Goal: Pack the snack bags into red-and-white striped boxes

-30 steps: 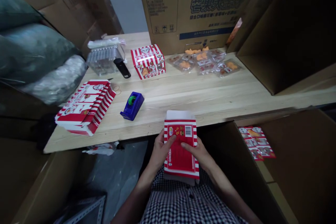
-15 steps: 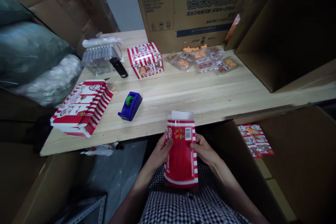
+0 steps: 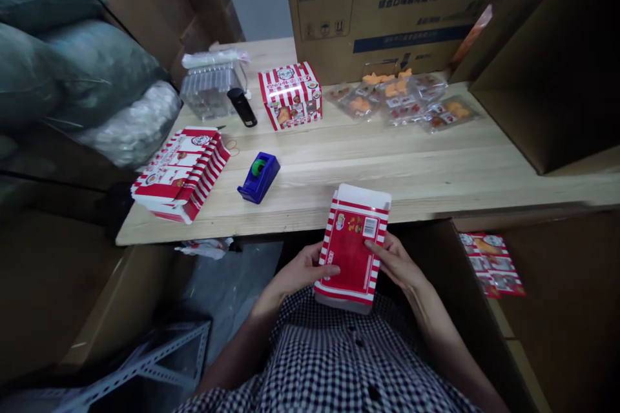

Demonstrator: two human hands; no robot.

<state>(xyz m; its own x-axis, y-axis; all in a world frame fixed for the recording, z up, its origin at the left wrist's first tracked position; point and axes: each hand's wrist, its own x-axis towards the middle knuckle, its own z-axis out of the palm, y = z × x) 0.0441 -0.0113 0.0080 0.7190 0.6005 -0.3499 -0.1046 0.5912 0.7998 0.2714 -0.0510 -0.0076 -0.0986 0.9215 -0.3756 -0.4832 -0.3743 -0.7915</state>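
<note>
A red and white striped carton [image 3: 351, 248] is held between my two hands at the table's front edge, its barcode side facing up. A white flap stands out at its far end. My left hand [image 3: 307, 268] grips the left side, with the thumb lying across the red face. On the right edge my right hand [image 3: 394, 258] is closed, thumb on top near the barcode. The fingers beneath the carton are hidden. Ahead on the table is a blue tape dispenser [image 3: 260, 177] with a green roll.
A stack of flattened striped cartons [image 3: 179, 171] lies at the left. Farther back stand clear plastic trays [image 3: 213, 87], a black cylinder [image 3: 242, 108], an assembled carton [image 3: 290, 95] and several clear food packets [image 3: 402, 100]. Large cardboard boxes [image 3: 368, 6] border the table [image 3: 305, 174].
The carton has tilted to the right at its far end and looks more opened out. My left thumb has slid lower on its face. The view has shifted left.
</note>
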